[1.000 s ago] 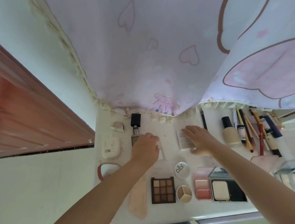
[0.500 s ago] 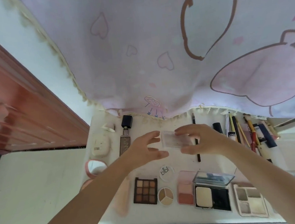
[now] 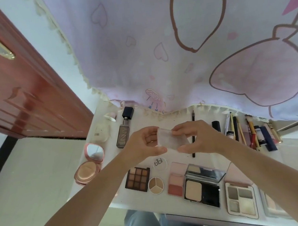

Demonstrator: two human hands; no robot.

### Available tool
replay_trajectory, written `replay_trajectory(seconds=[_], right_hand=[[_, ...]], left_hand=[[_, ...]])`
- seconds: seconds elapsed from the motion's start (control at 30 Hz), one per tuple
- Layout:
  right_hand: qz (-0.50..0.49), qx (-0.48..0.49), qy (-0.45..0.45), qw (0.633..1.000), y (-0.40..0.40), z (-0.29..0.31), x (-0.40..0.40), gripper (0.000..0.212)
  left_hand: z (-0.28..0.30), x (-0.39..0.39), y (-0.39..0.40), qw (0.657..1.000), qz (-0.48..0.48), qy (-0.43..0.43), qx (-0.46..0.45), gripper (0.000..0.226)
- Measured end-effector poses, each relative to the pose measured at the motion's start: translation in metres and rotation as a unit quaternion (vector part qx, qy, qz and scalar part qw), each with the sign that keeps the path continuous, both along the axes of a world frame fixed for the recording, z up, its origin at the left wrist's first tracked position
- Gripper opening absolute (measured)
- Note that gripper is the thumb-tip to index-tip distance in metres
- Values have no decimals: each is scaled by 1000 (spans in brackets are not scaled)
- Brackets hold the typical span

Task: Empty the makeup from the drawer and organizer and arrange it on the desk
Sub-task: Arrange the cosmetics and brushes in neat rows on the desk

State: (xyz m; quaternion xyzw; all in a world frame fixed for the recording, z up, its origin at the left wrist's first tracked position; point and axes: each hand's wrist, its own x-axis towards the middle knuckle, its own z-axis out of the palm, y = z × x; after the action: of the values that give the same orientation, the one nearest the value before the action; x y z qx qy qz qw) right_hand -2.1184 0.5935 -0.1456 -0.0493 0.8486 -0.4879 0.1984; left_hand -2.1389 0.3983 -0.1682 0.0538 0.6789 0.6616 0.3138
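Clear case (image 3: 171, 137) now lifted off desk (image 3: 115, 195), was lying flat a sec ago. Left hand (image 3: 143, 145) + right hand (image 3: 198, 139) both pinch its ends, fingers curled. Held above bldl jar (image 3: 159, 163). Prob. inspecting/opening before placing; not yet arranged.

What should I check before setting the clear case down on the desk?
1. Grip: left hand and right hand both pinch the clear case at its ends: ok.
2. Case clear of the desk: appears held above it: ok.
3. Free spot: a bare patch lies under the case, between the bottle and the black pencil: ok.
4. Case shut: cannot tell.
5. Neighbours: the round lid and the nine-pan palette sit just nearer than the patch; room looks tight: cannot tell.
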Motion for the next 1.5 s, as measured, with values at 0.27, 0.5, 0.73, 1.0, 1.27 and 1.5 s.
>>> replay_trajectory(seconds=[0.27,0.5,0.73,1.0,1.27,1.5], right_hand=[[-104,-78,-71,989,13,-22,-10,30],[-218,-196,-229,928,17,-50,-42,29],[-241,-126,-232,934,1,-90,-62,35],[-267,-162,-185,932,-3,-99,-73,33],[-257,-165,-177,936,-5,-111,-73,27],[-303,-207,-190,911,-4,-114,-77,18]], left_hand=[[-15,-1,9,998,48,-28,-25,39],[-37,-10,10,986,28,-6,-163,45],[-57,-22,25,927,-78,88,-356,29],[-68,-35,38,851,-137,134,-489,35],[-76,-32,49,773,-209,162,-577,25],[-81,-32,49,727,-240,217,-606,26]])
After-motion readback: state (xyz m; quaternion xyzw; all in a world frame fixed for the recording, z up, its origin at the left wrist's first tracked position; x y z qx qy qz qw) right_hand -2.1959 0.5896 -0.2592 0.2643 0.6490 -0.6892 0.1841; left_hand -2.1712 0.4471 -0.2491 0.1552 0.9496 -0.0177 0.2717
